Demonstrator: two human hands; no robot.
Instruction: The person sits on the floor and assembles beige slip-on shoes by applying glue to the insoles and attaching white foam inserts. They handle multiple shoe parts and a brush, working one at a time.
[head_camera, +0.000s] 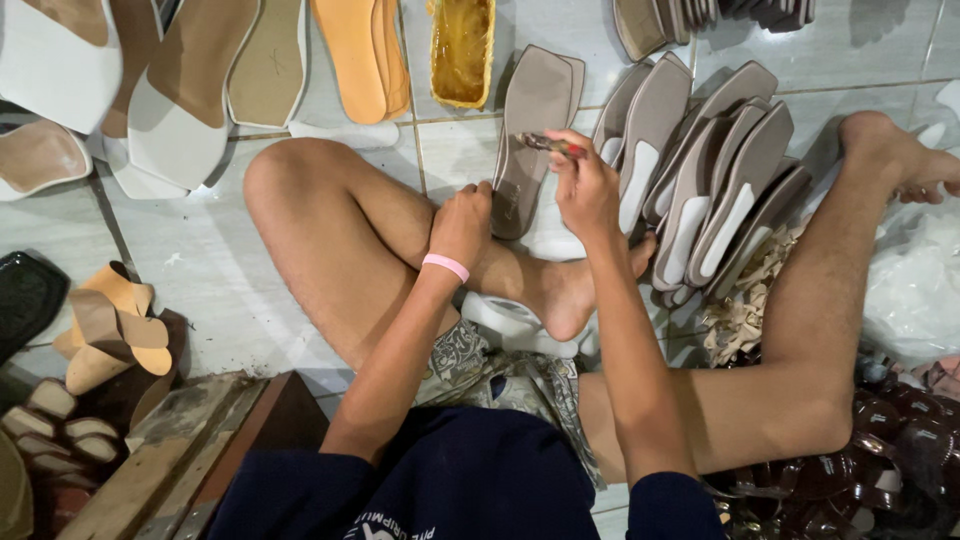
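Insole (530, 130) lies on floor ahead, long axis running away from person. Left hand (462, 222) pins its near end, fingers curled; right hand (583, 185) pinches probably a brush (552, 145) over it.

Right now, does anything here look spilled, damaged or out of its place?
Nothing looks spilled or broken. The left hand steadies a grey insole while the right hand holds a small brush over it. The other grey insoles lie overlapped in a loose, uneven fan on the tiled floor.
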